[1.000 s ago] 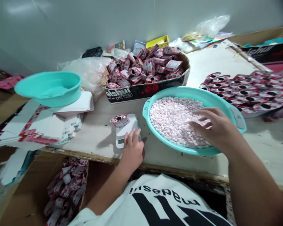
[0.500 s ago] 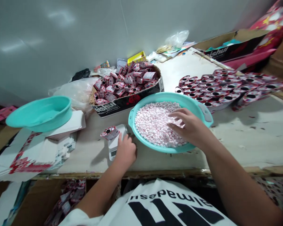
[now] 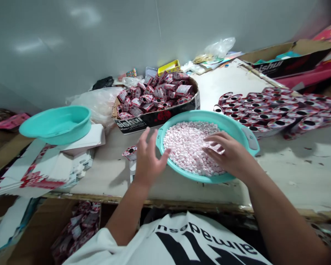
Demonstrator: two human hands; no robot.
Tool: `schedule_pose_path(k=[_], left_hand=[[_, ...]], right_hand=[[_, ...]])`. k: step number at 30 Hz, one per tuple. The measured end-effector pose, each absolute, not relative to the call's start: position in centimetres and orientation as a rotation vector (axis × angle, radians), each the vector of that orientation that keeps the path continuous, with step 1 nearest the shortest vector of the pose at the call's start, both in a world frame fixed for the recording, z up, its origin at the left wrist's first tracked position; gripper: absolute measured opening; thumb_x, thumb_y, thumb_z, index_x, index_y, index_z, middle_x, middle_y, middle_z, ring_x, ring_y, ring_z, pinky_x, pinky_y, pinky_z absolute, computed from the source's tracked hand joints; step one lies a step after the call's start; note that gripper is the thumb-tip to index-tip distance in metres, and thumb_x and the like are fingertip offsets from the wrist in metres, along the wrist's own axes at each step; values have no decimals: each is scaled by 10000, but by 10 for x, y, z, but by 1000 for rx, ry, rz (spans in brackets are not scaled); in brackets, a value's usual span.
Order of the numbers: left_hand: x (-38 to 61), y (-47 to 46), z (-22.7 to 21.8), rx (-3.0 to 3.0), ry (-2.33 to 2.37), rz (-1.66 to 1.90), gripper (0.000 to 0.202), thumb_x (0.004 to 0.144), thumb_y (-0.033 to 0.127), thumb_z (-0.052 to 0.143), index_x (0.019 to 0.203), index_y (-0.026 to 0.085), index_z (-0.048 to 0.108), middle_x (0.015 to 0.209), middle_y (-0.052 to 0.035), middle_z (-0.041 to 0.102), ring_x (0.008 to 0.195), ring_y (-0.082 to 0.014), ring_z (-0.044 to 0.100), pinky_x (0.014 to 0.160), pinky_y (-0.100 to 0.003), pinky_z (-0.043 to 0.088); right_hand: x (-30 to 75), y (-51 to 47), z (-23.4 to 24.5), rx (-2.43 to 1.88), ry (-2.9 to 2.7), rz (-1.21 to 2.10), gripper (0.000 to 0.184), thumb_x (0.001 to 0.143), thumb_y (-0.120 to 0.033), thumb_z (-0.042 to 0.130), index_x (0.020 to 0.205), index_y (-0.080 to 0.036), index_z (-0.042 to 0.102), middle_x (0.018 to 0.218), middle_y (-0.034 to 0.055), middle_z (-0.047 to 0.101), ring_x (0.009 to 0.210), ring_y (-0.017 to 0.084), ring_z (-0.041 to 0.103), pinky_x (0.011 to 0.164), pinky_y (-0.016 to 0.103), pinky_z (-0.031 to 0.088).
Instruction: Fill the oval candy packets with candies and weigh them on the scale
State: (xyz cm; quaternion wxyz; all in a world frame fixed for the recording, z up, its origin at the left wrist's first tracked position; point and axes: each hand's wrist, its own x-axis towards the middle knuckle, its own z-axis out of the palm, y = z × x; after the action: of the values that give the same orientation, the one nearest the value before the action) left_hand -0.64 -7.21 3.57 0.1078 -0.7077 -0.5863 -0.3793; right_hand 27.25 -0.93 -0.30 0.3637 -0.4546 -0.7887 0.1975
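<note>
My left hand (image 3: 149,158) is raised with its fingers spread and nothing in them, at the left rim of a turquoise basin (image 3: 234,127). Behind it, mostly hidden, is a white digital scale (image 3: 132,166) with a small printed box (image 3: 130,152) on its top. The box has a dark round hole in its upper face. Small pale pink and white candies (image 3: 191,147) fill much of the basin. Over their right side hovers my right hand (image 3: 223,151), fingers curved and apart. Whether its fingertips touch the candies I cannot tell.
Beyond the basin, a black carton (image 3: 154,119) holds many small printed packs. Rows of open printed boxes (image 3: 276,108) stand at the right. To the left, another turquoise basin (image 3: 57,127) rests on flat white cartons (image 3: 51,162). A clear plastic bag (image 3: 99,103) lies behind.
My left hand has lifted off the scale and moved up toward the basin's left rim, its fingers spreading. My right hand stays over the candies. The whole view has shifted slightly.
</note>
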Motion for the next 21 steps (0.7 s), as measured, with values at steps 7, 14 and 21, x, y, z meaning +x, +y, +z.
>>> schedule_pose_path(k=[7, 14, 21], left_hand=[[-100, -128, -17, -1339, -2468, -1067, 270, 899, 481, 593, 901, 211, 608, 739, -7, 557, 713, -194, 565, 748, -323, 486], [-116, -129, -53, -1300, -2808, -991, 353, 822, 548, 674, 924, 215, 615, 865, -46, 686, 776, -227, 642, 705, -320, 477], [-125, -107, -57, -1271, -2902, -1196, 404, 778, 533, 714, 945, 166, 706, 876, -73, 748, 765, -208, 693, 691, -290, 517]], right_hand=[[272, -11, 6, -1242, -2037, 579, 325, 948, -476, 587, 1080, -198, 694, 1164, 128, 670, 801, 192, 662, 667, 330, 548], [273, -12, 3, -1248, -1999, 619, 337, 948, -496, 594, 1050, -197, 711, 1143, 112, 682, 838, 179, 665, 683, 300, 546], [273, -12, 1, -1311, -2002, 600, 334, 943, -488, 600, 1058, -195, 712, 1111, 91, 683, 819, 163, 662, 693, 301, 538]])
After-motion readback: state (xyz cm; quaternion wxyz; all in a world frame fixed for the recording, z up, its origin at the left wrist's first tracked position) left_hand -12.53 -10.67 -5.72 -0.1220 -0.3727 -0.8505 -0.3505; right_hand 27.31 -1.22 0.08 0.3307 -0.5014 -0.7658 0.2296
